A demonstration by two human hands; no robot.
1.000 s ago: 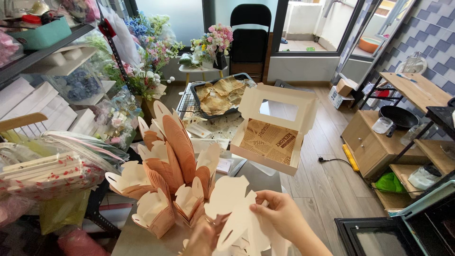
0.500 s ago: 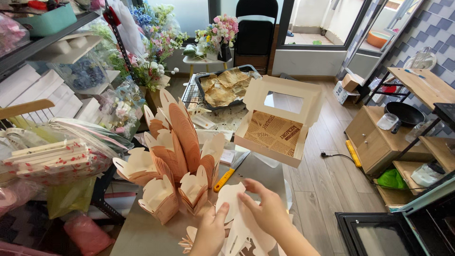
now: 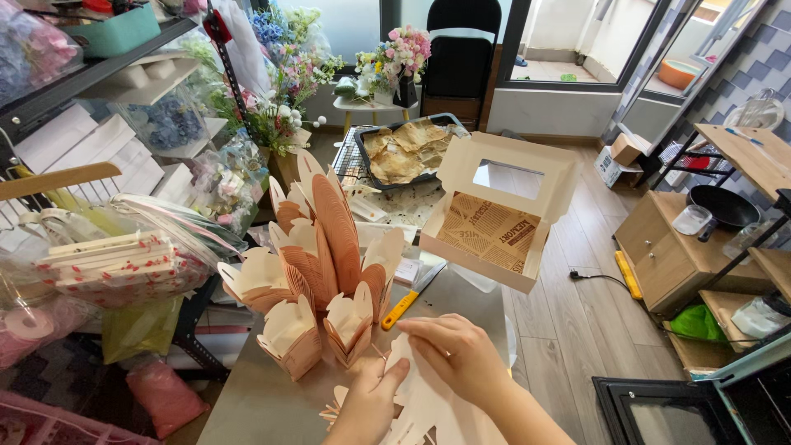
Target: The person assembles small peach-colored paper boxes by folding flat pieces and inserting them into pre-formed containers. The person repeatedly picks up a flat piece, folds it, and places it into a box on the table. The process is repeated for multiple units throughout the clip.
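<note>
Both hands pinch the flat paper cutout: left hand low, right hand on top. Folded paper boxes crowd just ahead-left; table edge runs close right.

Window box: open, cream cardboard, at the table's far right; clear window in the raised lid, brown printed paper lining.
Petal cartons: peach-and-cream folded boxes clustered mid-table, left of the window box.
Flat carton blank: white, under both hands at the near edge.
Small carton: brown, on the floor, far right.
</note>
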